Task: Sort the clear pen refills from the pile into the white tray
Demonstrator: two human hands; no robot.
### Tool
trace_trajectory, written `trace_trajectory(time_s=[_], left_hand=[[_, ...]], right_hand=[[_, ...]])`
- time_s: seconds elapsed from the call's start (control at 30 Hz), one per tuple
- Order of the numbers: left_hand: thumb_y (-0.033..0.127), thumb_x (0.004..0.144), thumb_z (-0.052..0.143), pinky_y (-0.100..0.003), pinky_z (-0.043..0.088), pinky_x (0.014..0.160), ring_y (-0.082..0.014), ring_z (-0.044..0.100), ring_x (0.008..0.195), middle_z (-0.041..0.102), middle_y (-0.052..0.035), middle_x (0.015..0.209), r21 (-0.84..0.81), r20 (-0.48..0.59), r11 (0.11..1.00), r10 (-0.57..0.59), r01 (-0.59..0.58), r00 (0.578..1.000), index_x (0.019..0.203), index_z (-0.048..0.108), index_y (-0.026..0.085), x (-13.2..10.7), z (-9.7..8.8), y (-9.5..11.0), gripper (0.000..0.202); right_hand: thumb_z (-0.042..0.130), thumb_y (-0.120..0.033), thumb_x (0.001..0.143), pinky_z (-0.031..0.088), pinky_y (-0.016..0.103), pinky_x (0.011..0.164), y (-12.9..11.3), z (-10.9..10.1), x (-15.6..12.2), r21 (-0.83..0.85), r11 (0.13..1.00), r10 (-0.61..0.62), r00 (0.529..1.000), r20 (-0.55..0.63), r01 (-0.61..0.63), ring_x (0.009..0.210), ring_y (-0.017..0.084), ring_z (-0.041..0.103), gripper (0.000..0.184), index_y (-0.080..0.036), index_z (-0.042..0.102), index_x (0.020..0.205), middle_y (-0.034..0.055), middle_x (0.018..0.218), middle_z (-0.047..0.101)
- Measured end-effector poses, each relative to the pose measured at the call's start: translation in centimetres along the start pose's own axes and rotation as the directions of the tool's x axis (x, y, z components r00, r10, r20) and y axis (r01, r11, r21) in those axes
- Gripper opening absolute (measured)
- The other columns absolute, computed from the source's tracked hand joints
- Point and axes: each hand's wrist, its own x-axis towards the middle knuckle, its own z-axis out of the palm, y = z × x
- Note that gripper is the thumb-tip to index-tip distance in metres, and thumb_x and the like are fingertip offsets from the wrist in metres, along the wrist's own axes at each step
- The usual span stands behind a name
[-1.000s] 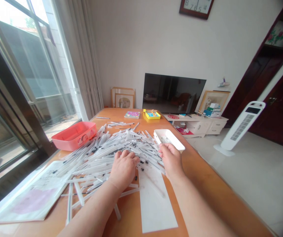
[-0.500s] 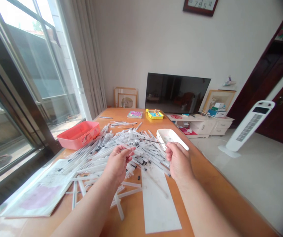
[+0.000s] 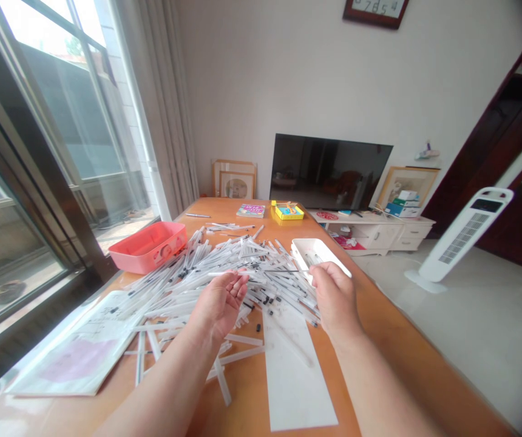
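Observation:
My left hand is turned partly palm-up, its thumb and fingers pinching a translucent white pen barrel. Between my hands runs a thin dark pen refill, its right end pinched in the fingers of my right hand. The refill's left end lies close to the barrel at my left fingertips; whether it is inside, I cannot tell. Beneath and beyond both hands spreads a heap of loose pen barrels with small black caps or plugs among them.
A red plastic basket stands left of the heap, a white tray to its right. A white paper strip and a booklet lie in front. Farther back on the table are a small book and a yellow box.
The refill has come down to nearly level, its left end now in line with the barrel. My left hand has rolled more palm-up, and the camera view has shifted slightly.

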Motion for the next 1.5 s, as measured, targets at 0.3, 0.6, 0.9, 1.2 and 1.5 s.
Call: trace_trajectory(time_s=[0.3,0.6,0.9,1.2,1.5], left_hand=[[0.006,0.081,0.065,-0.021,0.059,0.064,-0.0146,0.074,0.076,0.073,-0.0122,0.101,0.008,0.024,1.000,0.002,-0.002,1.000,0.091,0.063,0.013,-0.1,0.1,-0.3,0.012],[0.005,0.078,0.069,-0.023,0.061,0.067,-0.0170,0.075,0.081,0.074,-0.0126,0.108,0.032,0.080,0.999,-0.034,0.031,0.996,0.090,0.060,0.016,-1.5,0.8,-1.0,0.019],[0.002,0.076,0.071,-0.024,0.062,0.073,-0.0208,0.076,0.090,0.075,-0.0129,0.103,0.010,0.140,0.998,-0.069,0.068,0.988,0.090,0.063,0.015,-2.6,1.4,-1.9,0.021],[0.005,0.081,0.068,-0.024,0.063,0.071,-0.0217,0.076,0.089,0.074,-0.0126,0.094,-0.024,0.051,0.995,-0.093,0.094,0.994,0.088,0.062,0.014,-2.2,1.2,-1.6,0.013],[0.005,0.082,0.065,-0.022,0.063,0.067,-0.0193,0.076,0.085,0.074,-0.0125,0.094,-0.023,0.024,0.995,-0.092,0.092,0.995,0.087,0.061,0.014,-2.1,1.4,-0.7,0.011]], right_hand=[[0.063,-0.036,0.080,0.034,0.024,0.054,0.0,0.3,-0.3,-0.026,1.000,0.003,0.999,0.048,-0.002,0.060,0.013,0.039,0.024,-0.020,0.054,0.064,-0.0052,0.059,0.044],[0.065,-0.047,0.082,0.038,0.024,0.058,-0.5,0.9,-1.0,-0.032,0.999,0.010,0.996,0.094,-0.007,0.063,0.014,0.045,0.030,-0.019,0.063,0.071,-0.0035,0.063,0.054],[0.051,-0.042,0.095,0.050,0.030,0.074,-0.2,2.5,-3.1,-0.144,0.967,-0.141,0.908,0.395,0.213,0.081,0.020,0.066,0.035,-0.023,0.073,0.115,0.0060,0.102,0.074],[0.050,-0.029,0.090,0.049,0.029,0.069,0.1,2.0,-2.7,-0.276,0.915,-0.139,0.872,0.469,0.294,0.075,0.021,0.066,0.043,-0.025,0.069,0.128,0.0041,0.086,0.075],[0.056,-0.022,0.081,0.036,0.025,0.061,1.2,1.0,-1.5,-0.599,0.711,0.055,0.820,0.570,0.369,0.072,0.017,0.062,0.020,-0.026,0.074,0.089,-0.0002,0.078,0.072]])
